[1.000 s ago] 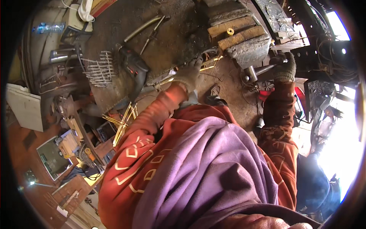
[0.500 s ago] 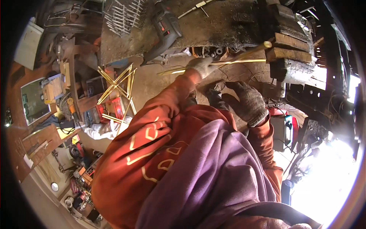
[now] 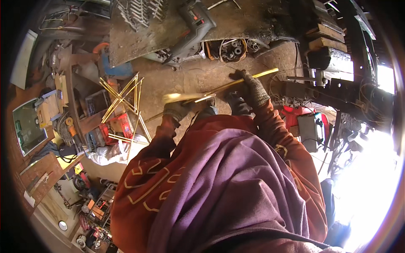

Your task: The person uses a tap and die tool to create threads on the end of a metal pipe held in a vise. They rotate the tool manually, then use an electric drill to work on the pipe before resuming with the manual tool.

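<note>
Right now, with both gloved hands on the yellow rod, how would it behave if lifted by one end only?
The yellow rod looks long and thin, so it would probably sag or whip a little. It seems light: the left hand and right hand hold it easily. Being round, it may roll if laid down.

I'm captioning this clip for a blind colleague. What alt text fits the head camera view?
Seen from above, a person in a red and purple top holds a long yellow rod in both gloved hands, left hand and right hand, over a dirt floor. A power drill lies on a metal sheet ahead, and more yellow rods lie to the left.
</note>
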Demonstrator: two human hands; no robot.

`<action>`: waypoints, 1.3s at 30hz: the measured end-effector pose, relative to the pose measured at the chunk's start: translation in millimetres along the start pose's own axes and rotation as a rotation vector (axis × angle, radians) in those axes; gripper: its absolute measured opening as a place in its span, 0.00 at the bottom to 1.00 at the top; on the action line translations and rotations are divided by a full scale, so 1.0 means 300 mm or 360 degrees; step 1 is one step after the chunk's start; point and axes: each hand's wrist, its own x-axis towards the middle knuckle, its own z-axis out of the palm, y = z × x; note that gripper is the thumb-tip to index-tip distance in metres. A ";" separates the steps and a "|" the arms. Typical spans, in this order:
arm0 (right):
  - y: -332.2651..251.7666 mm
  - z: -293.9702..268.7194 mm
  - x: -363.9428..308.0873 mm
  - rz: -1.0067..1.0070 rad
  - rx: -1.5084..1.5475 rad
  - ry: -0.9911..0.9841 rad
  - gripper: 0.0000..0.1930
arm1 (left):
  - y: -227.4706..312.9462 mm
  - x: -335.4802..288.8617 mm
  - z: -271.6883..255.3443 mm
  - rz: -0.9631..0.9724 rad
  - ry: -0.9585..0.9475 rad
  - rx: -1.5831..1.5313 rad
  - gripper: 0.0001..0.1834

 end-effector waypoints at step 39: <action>-0.027 0.470 -0.224 -0.0980 -0.2072 -0.0985 0.11 | 0.710 0.567 0.238 0.0079 -0.0842 -0.0472 0.28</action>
